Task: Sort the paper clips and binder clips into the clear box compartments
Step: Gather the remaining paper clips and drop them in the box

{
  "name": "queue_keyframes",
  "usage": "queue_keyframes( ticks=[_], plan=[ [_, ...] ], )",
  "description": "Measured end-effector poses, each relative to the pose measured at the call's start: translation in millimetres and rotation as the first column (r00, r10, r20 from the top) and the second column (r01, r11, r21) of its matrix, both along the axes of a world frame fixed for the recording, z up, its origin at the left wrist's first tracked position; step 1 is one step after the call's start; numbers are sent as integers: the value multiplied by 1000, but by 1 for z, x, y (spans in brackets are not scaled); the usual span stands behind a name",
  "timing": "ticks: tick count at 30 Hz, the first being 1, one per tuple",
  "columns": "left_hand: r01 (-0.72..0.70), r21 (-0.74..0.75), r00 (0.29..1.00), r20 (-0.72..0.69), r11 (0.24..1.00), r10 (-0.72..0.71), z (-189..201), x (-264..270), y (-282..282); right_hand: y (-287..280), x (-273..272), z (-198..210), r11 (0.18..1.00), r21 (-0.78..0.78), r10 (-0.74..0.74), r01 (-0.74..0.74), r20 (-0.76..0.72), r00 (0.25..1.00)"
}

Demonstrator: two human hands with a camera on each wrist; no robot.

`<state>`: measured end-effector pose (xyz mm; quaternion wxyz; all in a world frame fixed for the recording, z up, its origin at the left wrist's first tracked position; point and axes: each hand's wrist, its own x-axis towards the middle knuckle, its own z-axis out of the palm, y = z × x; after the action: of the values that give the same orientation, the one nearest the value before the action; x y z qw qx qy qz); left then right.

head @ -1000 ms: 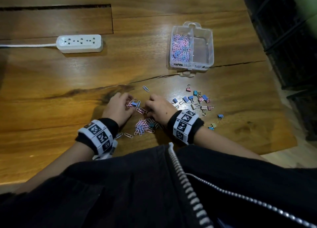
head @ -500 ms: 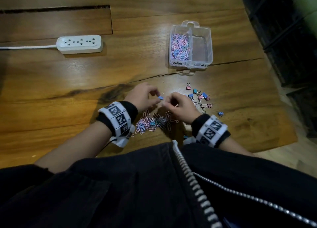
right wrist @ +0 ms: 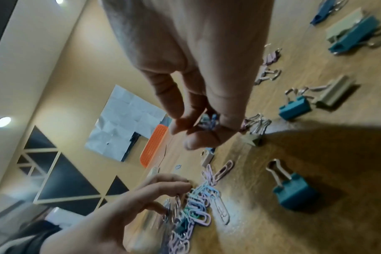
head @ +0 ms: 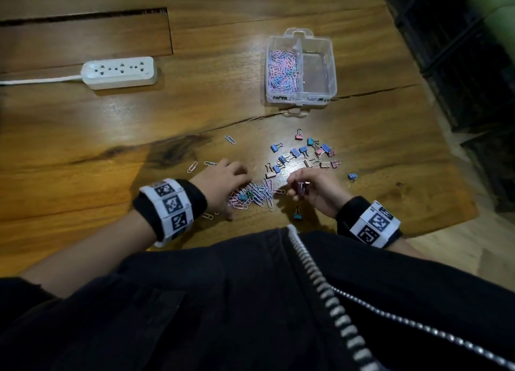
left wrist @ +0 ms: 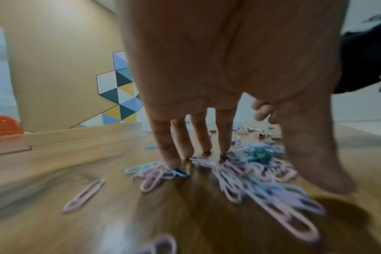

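A pile of pastel paper clips (head: 257, 195) lies on the wooden table in front of me. My left hand (head: 231, 181) is spread over its left side, straight fingers (left wrist: 163, 146) touching the clips. To the right, my right hand (head: 303, 185) is raised slightly and pinches a few paper clips (right wrist: 210, 120) in curled fingers. Several binder clips (head: 303, 152) lie scattered beyond it, and one teal binder clip (right wrist: 294, 190) stands near my right wrist. The clear box (head: 301, 99) sits farther back. Its left compartment holds many paper clips (head: 281, 71); the right compartment (head: 317, 72) looks empty.
A white power strip (head: 119, 72) with its cord lies at the back left. A few stray paper clips (head: 192, 166) lie left of the pile, one more (head: 230, 139) farther out. The table's edge (head: 457, 220) runs close on the right.
Half a second ago both hands met above the pile. Now the left hand has come down onto the clips and the right has drawn back to the right with clips.
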<state>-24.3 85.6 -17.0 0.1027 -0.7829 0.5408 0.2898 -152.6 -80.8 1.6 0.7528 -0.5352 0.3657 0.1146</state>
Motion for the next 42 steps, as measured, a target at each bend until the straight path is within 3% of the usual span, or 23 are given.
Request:
queue_keyframes(
  ticks=[2,3,5,6,8,11,14,17,20,22,24,27,30,33,34,35,36,38,39,40,42],
  plan=[
    [-47,-38,999,17,998,48,-4,-5,8,7,4,1,962,-222,155,-162,-46,987],
    [-97,-62,995,-8,993,97,-5,-6,11,11,5,0,884,-381,251,-270,-100,963],
    [-212,-118,976,-79,970,203,-7,-8,15,20,6,-4,565,-675,395,-475,-284,874],
    [-260,-147,963,-105,954,246,-7,-9,17,24,7,-8,390,-741,422,-547,-384,821],
    [-321,-188,946,-115,928,304,-7,-11,19,32,10,-17,168,-766,432,-621,-509,745],
    [-368,-185,929,-119,911,351,-8,-12,18,40,15,-27,44,-766,447,-642,-560,698],
    [-456,-194,885,-198,868,421,-7,-10,15,44,20,-31,106,-770,472,-630,-518,713],
    [-605,-148,774,-341,783,534,-4,-6,15,45,22,-33,173,-763,509,-622,-472,720],
    [-615,-132,756,-377,777,534,-2,-1,13,42,20,-35,207,-786,522,-582,-414,745],
    [-663,-132,706,-439,737,556,2,2,12,38,20,-34,250,-781,545,-572,-374,750],
    [-761,-82,560,-584,644,588,4,5,11,34,19,-32,339,-757,545,-559,-326,772],
    [-872,104,213,-798,478,563,5,8,10,25,18,-27,569,-697,440,-438,-192,877],
    [-896,298,-104,-862,330,496,6,10,5,17,17,-23,759,-557,340,-336,-101,935],
    [-880,400,-274,-868,256,413,9,8,-2,8,16,-18,905,-324,284,-276,-25,959],
    [-878,399,-268,-868,265,418,10,7,-4,7,16,-16,940,-238,249,-243,-3,968],
    [-889,331,-158,-870,316,468,10,5,-6,5,16,-16,964,-169,211,-206,12,977],
    [-882,199,75,-835,428,545,9,2,-6,3,17,-17,978,-116,177,-173,23,984],
    [-676,-83,651,-534,733,540,2,-4,-6,2,16,-17,991,-27,132,-131,41,990],
    [-519,-144,825,-345,843,449,-2,-7,-6,2,15,-17,993,8,121,-122,46,992],
    [-404,-149,904,-218,903,368,-5,-9,-5,2,14,-16,992,30,118,-120,49,992],
    [-321,-132,943,-132,938,305,-12,-11,-3,2,12,-15,992,43,115,-117,47,992]
  ],
)
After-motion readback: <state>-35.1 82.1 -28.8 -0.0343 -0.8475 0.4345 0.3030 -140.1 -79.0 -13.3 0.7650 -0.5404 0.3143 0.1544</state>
